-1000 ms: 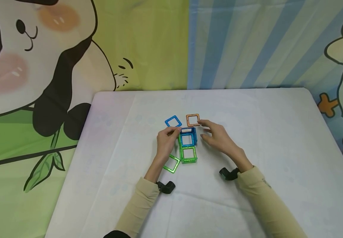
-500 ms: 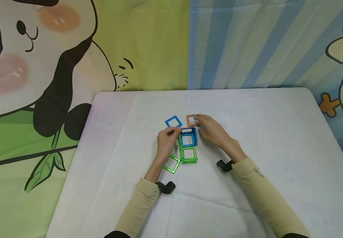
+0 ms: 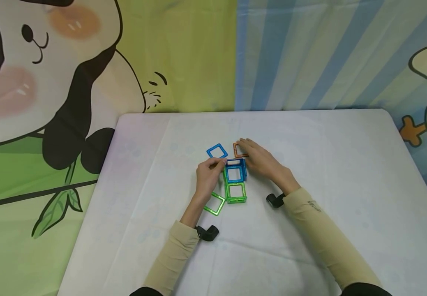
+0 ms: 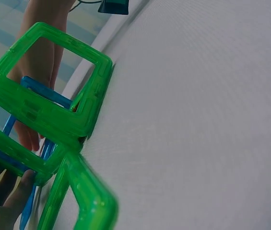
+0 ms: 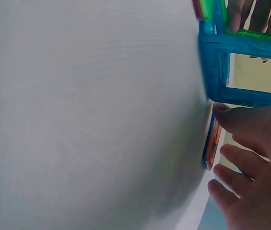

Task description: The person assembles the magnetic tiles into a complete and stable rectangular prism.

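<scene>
A box-like build of magnetic tiles, with a blue part [image 3: 234, 173] and a green part [image 3: 236, 192], stands on the white table. My left hand [image 3: 207, 176] pinches its far left side; in the left wrist view, fingers [image 4: 22, 189] lie against a green tile [image 4: 34, 110]. Past the build, my right hand [image 3: 265, 164] reaches over an orange square tile [image 3: 236, 151], covering part of it. The right wrist view has the thumb [image 5: 236, 117] by the end of the orange tile [image 5: 214, 141], below the blue frame [image 5: 241, 96], with the other fingers spread apart.
A loose blue square tile [image 3: 217, 151] lies flat behind my left hand. A loose green square tile [image 3: 215, 204] lies left of the build, partly behind my left wrist. The white table [image 3: 328, 144] meets a printed cloth backdrop [image 3: 183, 61] at its far edge.
My right hand has moved left and away from me, from beside the orange tile to over it. The left hand stays at the build.
</scene>
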